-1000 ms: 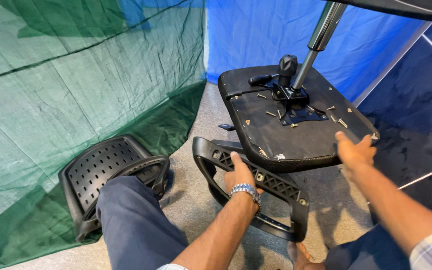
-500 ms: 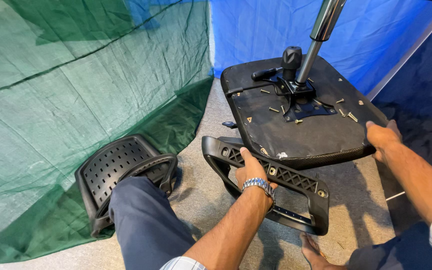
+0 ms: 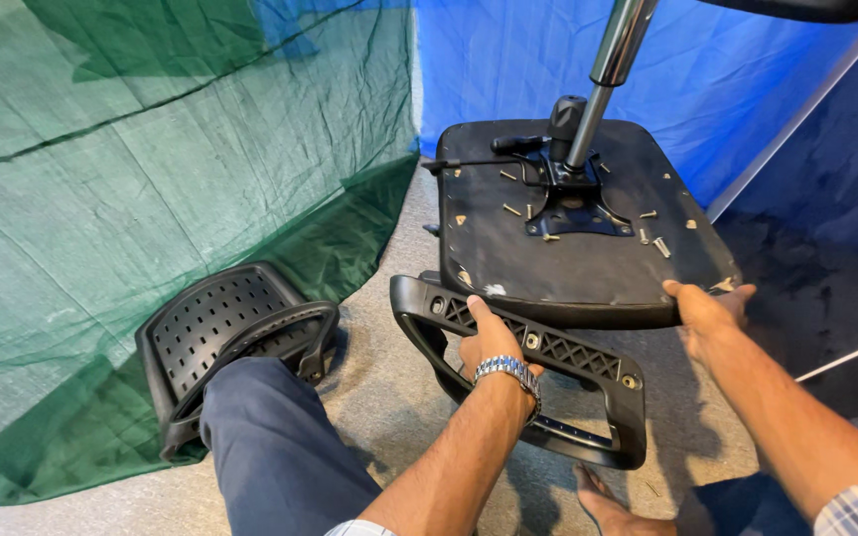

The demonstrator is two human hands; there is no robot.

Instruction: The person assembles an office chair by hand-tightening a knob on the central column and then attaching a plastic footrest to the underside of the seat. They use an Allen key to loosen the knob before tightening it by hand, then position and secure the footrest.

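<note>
An upside-down black chair seat (image 3: 588, 268) lies on the floor with a metal gas cylinder (image 3: 613, 69) rising from its mounting plate. Several loose screws (image 3: 659, 244) rest on its underside. My left hand (image 3: 489, 342), with a metal watch on the wrist, grips the top bar of a black loop armrest (image 3: 548, 382) that leans against the seat's near edge. My right hand (image 3: 709, 310) holds the seat's near right corner.
A perforated black chair backrest (image 3: 213, 337) with a second armrest lies at the left, beside my knee (image 3: 270, 437). Green netting (image 3: 151, 179) hangs at the left, blue sheeting (image 3: 737, 89) behind. My bare foot (image 3: 608, 506) rests on the grey floor under the armrest.
My right hand has slid from the seat's right edge in to its near right corner. My left hand has stayed on the armrest. The view has shifted a little.
</note>
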